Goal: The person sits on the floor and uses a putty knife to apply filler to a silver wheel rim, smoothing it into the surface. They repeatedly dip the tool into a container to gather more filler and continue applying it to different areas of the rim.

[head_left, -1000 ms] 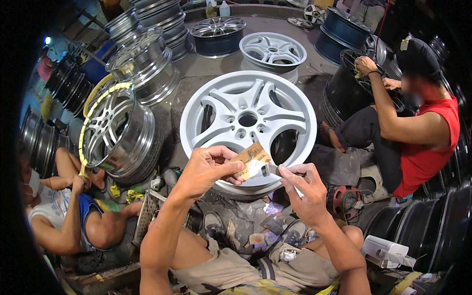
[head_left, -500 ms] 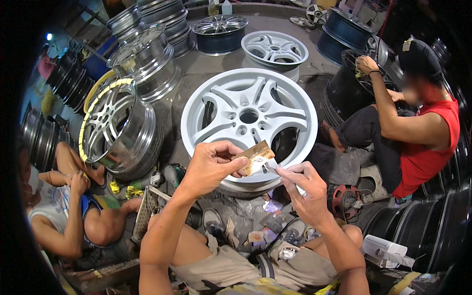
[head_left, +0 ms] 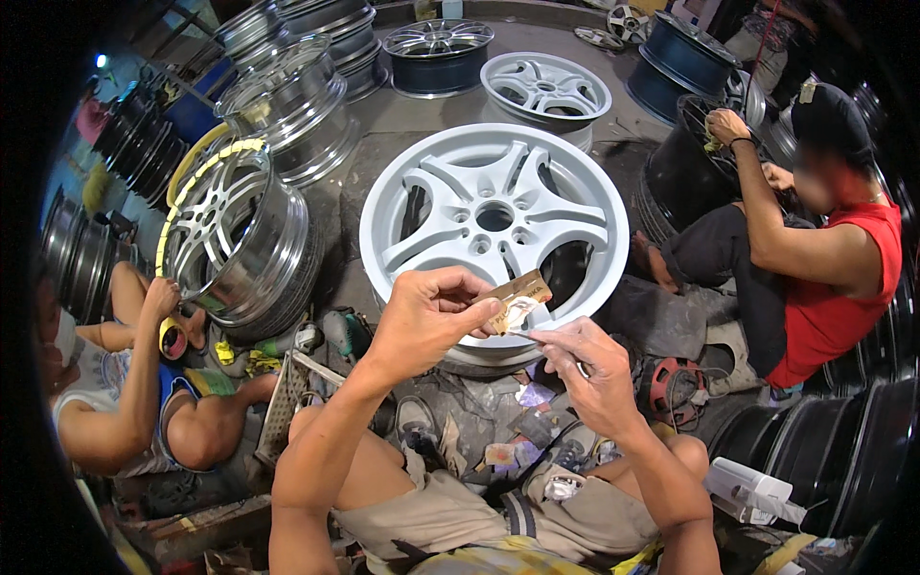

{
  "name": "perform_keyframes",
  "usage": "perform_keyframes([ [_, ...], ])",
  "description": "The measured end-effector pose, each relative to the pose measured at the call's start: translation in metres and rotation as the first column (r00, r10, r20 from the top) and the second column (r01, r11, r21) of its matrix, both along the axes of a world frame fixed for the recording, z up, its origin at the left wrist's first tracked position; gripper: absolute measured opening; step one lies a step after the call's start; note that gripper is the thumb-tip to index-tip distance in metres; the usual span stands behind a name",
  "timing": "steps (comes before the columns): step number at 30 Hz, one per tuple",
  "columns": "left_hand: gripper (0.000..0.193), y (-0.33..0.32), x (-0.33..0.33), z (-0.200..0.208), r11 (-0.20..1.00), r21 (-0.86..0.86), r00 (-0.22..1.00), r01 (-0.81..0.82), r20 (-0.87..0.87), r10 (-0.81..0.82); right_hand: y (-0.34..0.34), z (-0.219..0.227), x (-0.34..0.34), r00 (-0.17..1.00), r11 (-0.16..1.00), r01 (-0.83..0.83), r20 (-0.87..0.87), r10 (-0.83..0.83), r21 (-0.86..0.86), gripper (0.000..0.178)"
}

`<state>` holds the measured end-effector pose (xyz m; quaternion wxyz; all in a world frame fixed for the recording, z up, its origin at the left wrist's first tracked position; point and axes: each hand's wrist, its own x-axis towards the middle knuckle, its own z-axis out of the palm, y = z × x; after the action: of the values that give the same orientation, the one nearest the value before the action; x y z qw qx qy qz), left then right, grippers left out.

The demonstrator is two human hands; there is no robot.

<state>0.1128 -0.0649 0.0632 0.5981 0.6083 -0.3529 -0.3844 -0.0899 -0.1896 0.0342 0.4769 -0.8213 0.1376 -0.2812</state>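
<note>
My left hand point(head_left: 426, 316) pinches a small brown-gold piece of card point(head_left: 519, 286) between thumb and fingers. A smear of white paste point(head_left: 518, 312) lies on the card's face. In my right hand point(head_left: 589, 372) is a thin, flat tool like a small putty knife point(head_left: 526, 334), its tip touching or close to the paste; its full shape is hidden. Pale residue coats the fingers of that hand. Just beyond both hands lies a light-grey alloy wheel point(head_left: 383, 206), face up, with open gaps between its spokes.
At left, a person's hand point(head_left: 163, 295) is at a polished wheel edged with yellow tape point(head_left: 160, 240). At right, a person in a red top point(head_left: 848, 297) handles a black wheel point(head_left: 676, 172). Another grey wheel point(head_left: 599, 96) and stacked wheels stand behind. Scraps point(head_left: 513, 455) litter the floor.
The tool in my right hand has moved slightly down and left along the card, which is tilted differently. The person at left has raised a hand to the taped wheel. The whole view has shifted a little.
</note>
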Motion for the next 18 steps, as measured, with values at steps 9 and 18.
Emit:
perform_keyframes([
  [9,0.014,0.0,-0.006,0.003,0.999,0.032,0.999,0.012,0.031,-0.013,-0.002,-0.003,0.005,0.998,0.984,0.047,0.051,-0.039,-0.17,0.029],
  [18,0.017,-0.003,0.0,-0.001,1.0,-0.004,0.997,-0.002,-0.076,0.002,-0.005,-0.003,-0.002,0.999,0.999,0.011,0.04,-0.013,0.034,0.026],
])
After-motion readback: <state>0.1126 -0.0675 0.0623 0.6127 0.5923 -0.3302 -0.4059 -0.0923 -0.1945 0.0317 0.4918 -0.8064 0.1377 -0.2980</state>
